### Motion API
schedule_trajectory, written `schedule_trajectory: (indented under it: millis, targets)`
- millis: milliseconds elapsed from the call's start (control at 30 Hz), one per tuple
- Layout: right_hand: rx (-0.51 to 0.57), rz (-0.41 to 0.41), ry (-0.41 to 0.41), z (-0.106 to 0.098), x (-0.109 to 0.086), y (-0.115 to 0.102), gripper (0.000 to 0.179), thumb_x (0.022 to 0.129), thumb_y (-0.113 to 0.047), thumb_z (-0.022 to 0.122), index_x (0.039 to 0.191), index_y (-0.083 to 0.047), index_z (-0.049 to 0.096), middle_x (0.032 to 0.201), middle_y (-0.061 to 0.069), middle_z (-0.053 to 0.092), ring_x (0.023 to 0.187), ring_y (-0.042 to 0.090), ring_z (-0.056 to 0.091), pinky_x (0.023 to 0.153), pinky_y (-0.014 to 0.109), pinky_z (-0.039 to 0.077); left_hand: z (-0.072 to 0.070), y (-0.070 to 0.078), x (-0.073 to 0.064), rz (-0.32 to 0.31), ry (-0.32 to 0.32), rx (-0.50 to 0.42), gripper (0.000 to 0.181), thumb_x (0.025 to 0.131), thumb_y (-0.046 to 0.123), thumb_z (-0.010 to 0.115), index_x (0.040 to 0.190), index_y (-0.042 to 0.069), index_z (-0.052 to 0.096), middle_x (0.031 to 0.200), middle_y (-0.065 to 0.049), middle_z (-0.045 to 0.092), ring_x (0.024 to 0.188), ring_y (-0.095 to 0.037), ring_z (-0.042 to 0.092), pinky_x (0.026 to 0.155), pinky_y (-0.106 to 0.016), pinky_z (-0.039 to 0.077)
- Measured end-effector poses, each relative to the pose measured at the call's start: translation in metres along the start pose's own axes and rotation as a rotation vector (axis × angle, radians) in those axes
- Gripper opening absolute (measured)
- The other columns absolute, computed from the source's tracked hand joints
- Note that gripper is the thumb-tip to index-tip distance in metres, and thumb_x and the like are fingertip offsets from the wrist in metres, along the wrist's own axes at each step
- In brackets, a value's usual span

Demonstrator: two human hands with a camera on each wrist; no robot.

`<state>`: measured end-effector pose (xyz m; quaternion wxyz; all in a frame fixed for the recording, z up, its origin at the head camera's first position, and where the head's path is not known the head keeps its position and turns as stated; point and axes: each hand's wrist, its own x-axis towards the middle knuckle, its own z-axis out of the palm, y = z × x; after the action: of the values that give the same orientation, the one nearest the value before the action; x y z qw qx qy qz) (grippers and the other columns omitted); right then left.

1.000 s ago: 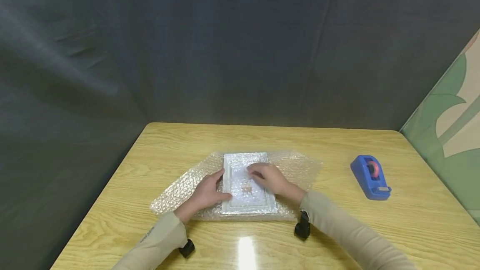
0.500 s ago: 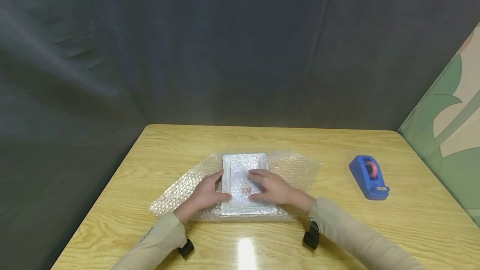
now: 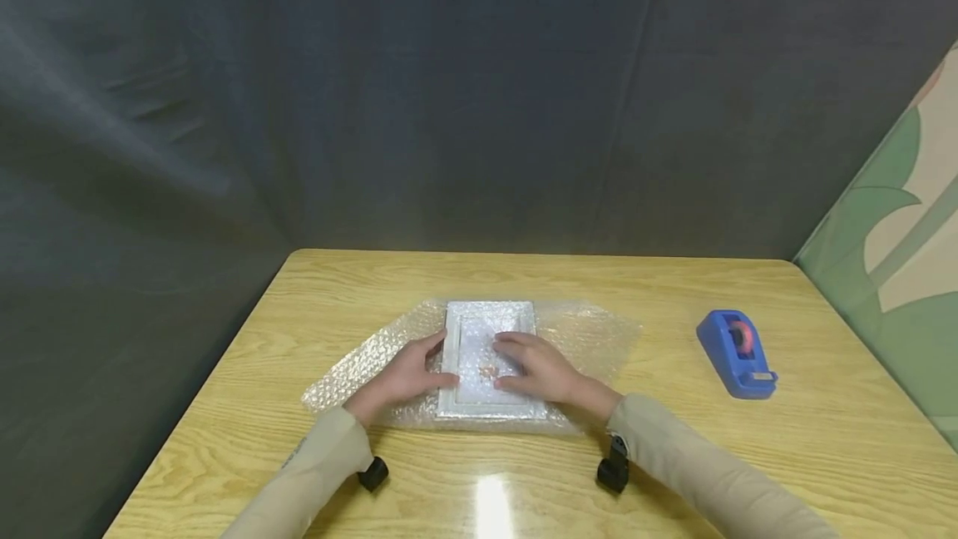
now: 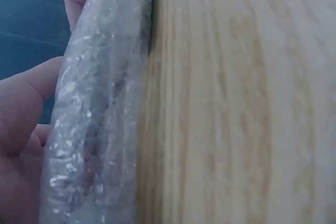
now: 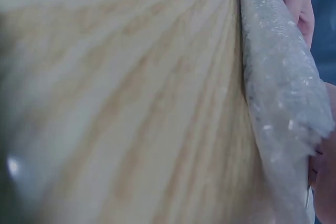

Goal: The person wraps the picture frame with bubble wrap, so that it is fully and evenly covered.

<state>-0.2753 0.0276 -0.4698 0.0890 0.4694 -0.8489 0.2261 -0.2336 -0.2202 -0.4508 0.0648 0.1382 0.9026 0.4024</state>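
A white picture frame (image 3: 470, 411) lies flat on the table under clear bubble wrap (image 3: 591, 331), which spreads out to both sides. My left hand (image 3: 407, 371) rests along the frame's left edge, thumb and index finger spread, with the thumb over the border. Across the right half of the frame lies my right hand (image 3: 540, 368), its fingers and thumb touching the covered picture. In the left wrist view, bubble wrap (image 4: 94, 108) bulges along the near edge beside my thumb. The right wrist view shows the wrap's edge (image 5: 281, 77) next to fingers that are partly hidden.
A blue tape dispenser (image 3: 739, 356) with a red roll stands at the right of the wooden table (image 3: 846, 422). Behind the table hangs a dark curtain (image 3: 479, 98). A panel with a green leaf pattern (image 3: 891, 248) borders the right side.
My right hand has opened from curled fingers and shifted slightly right, then settled on the frame. The frame and bubble wrap have slid slightly away from me, with my left hand at the edge.
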Motion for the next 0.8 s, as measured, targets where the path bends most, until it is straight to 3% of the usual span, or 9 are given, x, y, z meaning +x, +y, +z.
schedule_trajectory:
  millis: [67, 267, 333, 500, 800]
  targets:
    - [0.007, 0.01, -0.003, 0.0, 0.001, 0.0, 0.06, 0.079, -0.036, 0.067, 0.123, 0.003, 0.053, 0.128, 0.019, 0.05, 0.118, 0.031, 0.047, 0.101, 0.043, 0.036, 0.0, 0.0, 0.001, 0.009, 0.016, 0.015, 0.085, 0.074, 0.026, 0.074, 0.139, -0.003, 0.028, 0.139, -0.022, 0.035, 0.125, -0.034, 0.039, 0.104, -0.042, 0.032]
    - [0.013, 0.023, -0.006, 0.001, 0.0, 0.001, 0.06, 0.079, -0.036, 0.067, 0.122, 0.003, 0.053, 0.128, 0.019, 0.05, 0.117, 0.031, 0.047, 0.101, 0.044, 0.036, 0.004, 0.005, 0.004, 0.097, 0.139, 0.233, 0.075, 0.071, 0.029, 0.075, 0.134, 0.005, 0.043, 0.134, -0.016, 0.043, 0.12, -0.033, 0.041, 0.098, -0.05, 0.036]
    - [0.012, 0.025, -0.004, 0.001, 0.0, 0.001, 0.059, 0.079, -0.036, 0.067, 0.122, 0.002, 0.054, 0.128, 0.019, 0.05, 0.117, 0.032, 0.047, 0.101, 0.044, 0.036, 0.006, 0.008, 0.007, 0.132, 0.144, 0.27, 0.074, 0.07, 0.03, 0.076, 0.132, 0.005, 0.044, 0.134, -0.015, 0.043, 0.121, -0.033, 0.041, 0.099, -0.05, 0.036]
    - [0.014, 0.017, 0.003, 0.001, 0.0, 0.0, 0.058, 0.08, -0.036, 0.066, 0.122, 0.003, 0.054, 0.128, 0.019, 0.05, 0.117, 0.032, 0.047, 0.1, 0.045, 0.036, 0.011, 0.009, 0.017, 0.189, 0.091, 0.337, 0.077, 0.069, 0.032, 0.077, 0.132, 0.003, 0.044, 0.139, -0.01, 0.04, 0.127, -0.029, 0.034, 0.104, -0.047, 0.031]
    - [0.021, 0.019, 0.003, -0.001, 0.0, -0.002, 0.057, 0.081, -0.035, 0.066, 0.122, 0.003, 0.054, 0.128, 0.02, 0.05, 0.117, 0.032, 0.047, 0.1, 0.046, 0.037, 0.012, 0.006, 0.022, 0.22, -0.064, 0.327, 0.071, 0.078, 0.033, 0.069, 0.135, 0.002, 0.04, 0.145, -0.011, 0.03, 0.134, -0.03, 0.023, 0.107, -0.049, 0.023]
